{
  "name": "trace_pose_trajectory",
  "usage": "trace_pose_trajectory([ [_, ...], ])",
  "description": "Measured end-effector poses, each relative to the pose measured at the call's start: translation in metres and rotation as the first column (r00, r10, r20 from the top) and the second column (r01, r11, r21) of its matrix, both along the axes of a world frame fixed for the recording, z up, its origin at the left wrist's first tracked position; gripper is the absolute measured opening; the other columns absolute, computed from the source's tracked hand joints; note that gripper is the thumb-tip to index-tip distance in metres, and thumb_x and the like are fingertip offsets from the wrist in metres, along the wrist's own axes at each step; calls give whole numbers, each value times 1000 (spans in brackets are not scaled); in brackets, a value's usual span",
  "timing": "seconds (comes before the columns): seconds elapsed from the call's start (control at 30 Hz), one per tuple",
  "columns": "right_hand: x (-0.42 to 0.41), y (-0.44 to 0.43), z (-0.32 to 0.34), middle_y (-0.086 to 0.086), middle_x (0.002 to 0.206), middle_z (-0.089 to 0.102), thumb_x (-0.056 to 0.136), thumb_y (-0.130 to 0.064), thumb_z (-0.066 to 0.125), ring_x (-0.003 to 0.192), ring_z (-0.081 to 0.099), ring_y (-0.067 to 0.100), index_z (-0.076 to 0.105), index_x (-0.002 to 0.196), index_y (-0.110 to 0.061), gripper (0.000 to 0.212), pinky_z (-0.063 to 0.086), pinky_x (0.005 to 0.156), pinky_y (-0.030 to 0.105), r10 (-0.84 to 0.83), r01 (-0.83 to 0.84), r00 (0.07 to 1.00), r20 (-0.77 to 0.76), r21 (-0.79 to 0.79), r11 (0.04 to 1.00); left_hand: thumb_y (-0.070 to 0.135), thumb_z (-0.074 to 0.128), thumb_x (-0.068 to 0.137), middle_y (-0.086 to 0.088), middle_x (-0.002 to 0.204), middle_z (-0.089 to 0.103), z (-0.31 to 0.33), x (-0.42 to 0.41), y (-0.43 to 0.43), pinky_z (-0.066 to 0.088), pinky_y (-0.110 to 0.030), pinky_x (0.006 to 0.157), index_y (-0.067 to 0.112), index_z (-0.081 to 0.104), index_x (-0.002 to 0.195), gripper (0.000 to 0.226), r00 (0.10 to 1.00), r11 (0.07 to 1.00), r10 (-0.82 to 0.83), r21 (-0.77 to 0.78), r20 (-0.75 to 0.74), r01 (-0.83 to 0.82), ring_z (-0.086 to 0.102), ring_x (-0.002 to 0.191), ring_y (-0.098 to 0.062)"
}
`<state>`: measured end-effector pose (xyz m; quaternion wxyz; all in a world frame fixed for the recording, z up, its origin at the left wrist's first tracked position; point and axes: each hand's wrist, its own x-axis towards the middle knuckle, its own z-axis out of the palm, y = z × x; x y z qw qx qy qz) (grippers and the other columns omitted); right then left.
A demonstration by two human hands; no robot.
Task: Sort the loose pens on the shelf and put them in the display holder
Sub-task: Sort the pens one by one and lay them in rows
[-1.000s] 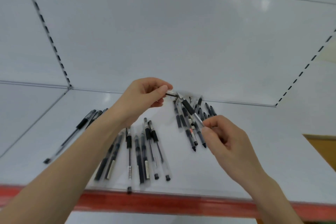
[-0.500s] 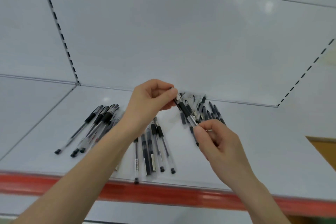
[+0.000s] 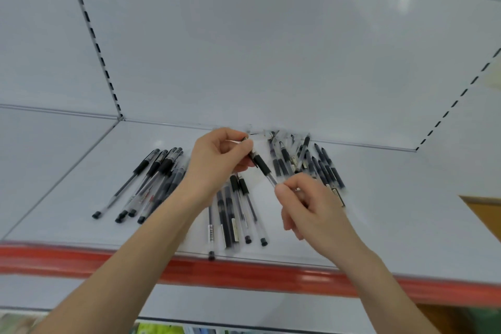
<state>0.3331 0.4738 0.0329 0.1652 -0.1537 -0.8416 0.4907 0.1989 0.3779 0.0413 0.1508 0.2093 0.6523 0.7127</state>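
Since a moment ago the black gel pen (image 3: 263, 166) has come away from the right pile (image 3: 322, 168) to mid-frame above the shelf (image 3: 406, 214), with the left hand (image 3: 217, 160) pinching its grip end and the right hand (image 3: 314, 209) pinching its clear barrel, so sorting seems to continue.

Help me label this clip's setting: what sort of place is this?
Probably a shop's stationery aisle: a white metal shelf with a red front strip, slotted uprights in the back panel, many identical black pens in groups. The left hand and right hand pinch one pen.
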Motion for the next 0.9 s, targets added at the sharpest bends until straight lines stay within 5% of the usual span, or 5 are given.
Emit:
trace_pose_trajectory([
  [0.2,-19,32,-2,0,67,64,91,-27,52,51,57,2,59,76,-14,21,41,50,8,-77,42,988,130,249,967,12,59,85,-3,63,62,-13,-29,-9,53,-27,65,10,67,94,12,972,940,69,-313,-223,-138,57,49,-8],
  [0.3,-42,43,-3,-1,62,55,91,-19,51,61,56,14,59,77,-6,21,40,60,23,-128,70,984,124,395,916,17,55,87,-5,71,63,-18,-36,-14,43,-16,55,15,67,99,17,934,876,32,-440,-356,-198,54,55,-7],
  [0.43,-74,42,-8,16,68,57,92,-20,48,67,55,31,53,74,4,31,46,66,35,-107,4,977,185,486,874,20,52,90,-7,90,65,-20,-38,-15,39,-21,70,12,65,109,24,878,775,-48,-572,-477,-268,51,74,-15],
  [0.6,-97,34,-14,0,53,29,90,-30,53,46,26,16,27,56,-12,46,21,45,27,-198,-52,928,316,635,771,23,52,91,-9,107,64,-24,-38,-16,36,-20,77,12,60,118,31,860,731,-84,-618,-503,-290,54,89,-18],
  [0.9,-94,34,-13,2,50,26,77,-6,49,45,22,16,27,53,-13,34,17,44,24,-254,-27,901,353,629,777,15,53,88,-9,88,65,-25,-63,-13,38,-24,70,7,66,98,18,864,722,-30,-608,-503,-329,53,76,-19],
])
